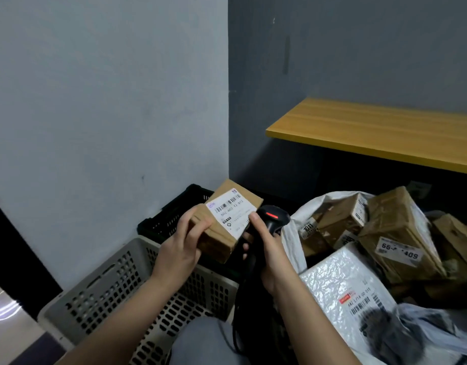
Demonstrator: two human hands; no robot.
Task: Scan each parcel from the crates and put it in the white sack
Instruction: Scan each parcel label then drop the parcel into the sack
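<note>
Left hand (181, 239) curled round cardboard parcel (228, 219), right hand (266, 248) gripping black scanner (273, 218) beside it.

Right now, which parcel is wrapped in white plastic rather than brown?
The big parcel lying nearest in the white sack; the sack's other parcels and the held box are brown.

1. small brown cardboard parcel (228, 218), white barcode label facing up, tilted, held above the crates.
2. black scanner (273, 219), red light lit on its head, just right of the parcel.
3. grey crate (116, 293) nearest; black crate (171, 217) behind it against the wall.
4. white sack (295, 233) at right, mouth open, packed with brown boxes and a white bubble mailer.
</note>
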